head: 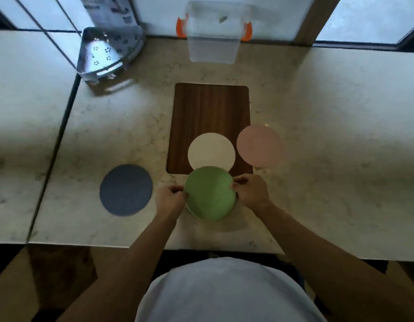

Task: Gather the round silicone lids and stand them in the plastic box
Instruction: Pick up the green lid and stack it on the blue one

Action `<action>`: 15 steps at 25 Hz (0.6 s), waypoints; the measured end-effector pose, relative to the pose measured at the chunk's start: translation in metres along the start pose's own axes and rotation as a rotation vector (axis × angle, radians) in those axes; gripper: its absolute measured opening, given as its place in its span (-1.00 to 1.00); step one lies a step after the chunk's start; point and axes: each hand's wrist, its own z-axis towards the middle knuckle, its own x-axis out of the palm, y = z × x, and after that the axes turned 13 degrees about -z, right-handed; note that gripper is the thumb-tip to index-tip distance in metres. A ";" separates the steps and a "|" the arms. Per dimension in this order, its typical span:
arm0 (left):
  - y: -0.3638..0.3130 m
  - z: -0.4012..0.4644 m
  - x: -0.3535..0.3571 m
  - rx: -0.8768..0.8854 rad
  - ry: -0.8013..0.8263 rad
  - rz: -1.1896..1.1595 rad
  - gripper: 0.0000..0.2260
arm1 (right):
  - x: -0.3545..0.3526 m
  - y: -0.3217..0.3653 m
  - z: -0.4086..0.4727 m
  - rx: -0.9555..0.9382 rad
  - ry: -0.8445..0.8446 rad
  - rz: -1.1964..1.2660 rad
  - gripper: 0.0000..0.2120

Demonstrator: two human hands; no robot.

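A green round lid (209, 194) is held just above the counter near its front edge. My left hand (171, 196) pinches its left rim and my right hand (252, 191) pinches its right rim. A pale edge shows under the green lid's lower rim. Behind it, a white lid (210, 151) lies flat on the wooden board (211, 108). A pink lid (259, 145) lies to the board's right, partly off it. A grey-blue lid (126, 190) lies flat on the counter to the left. The clear plastic box (213, 40) with orange clips stands at the back against the wall.
A metal perforated corner rack (108, 54) sits at the back left. The marble counter (329, 159) has a seam on the left, and its front edge runs just before my body. Windows flank the wall behind.
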 end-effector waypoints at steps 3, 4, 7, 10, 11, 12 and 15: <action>0.004 0.009 -0.049 -0.007 -0.110 -0.038 -0.73 | 0.031 0.041 0.002 -0.065 0.069 -0.024 -0.79; 0.005 0.012 -0.063 -0.007 -0.132 -0.039 -0.75 | 0.040 0.053 0.002 -0.078 0.081 -0.031 -0.79; 0.009 0.020 -0.107 -0.016 -0.197 -0.067 -0.78 | 0.072 0.088 0.001 -0.133 0.107 -0.058 -0.82; 0.015 0.029 -0.147 -0.037 -0.276 -0.113 -0.79 | 0.104 0.122 -0.002 -0.197 0.149 -0.106 -0.81; 0.017 0.033 -0.160 -0.037 -0.296 -0.127 -0.79 | 0.113 0.133 -0.003 -0.205 0.168 -0.111 -0.81; 0.018 0.036 -0.171 -0.037 -0.313 -0.135 -0.80 | 0.122 0.143 -0.004 -0.209 0.184 -0.108 -0.81; 0.021 0.050 -0.195 -0.044 -0.344 -0.131 -0.82 | 0.142 0.166 -0.002 -0.211 0.192 -0.114 -0.81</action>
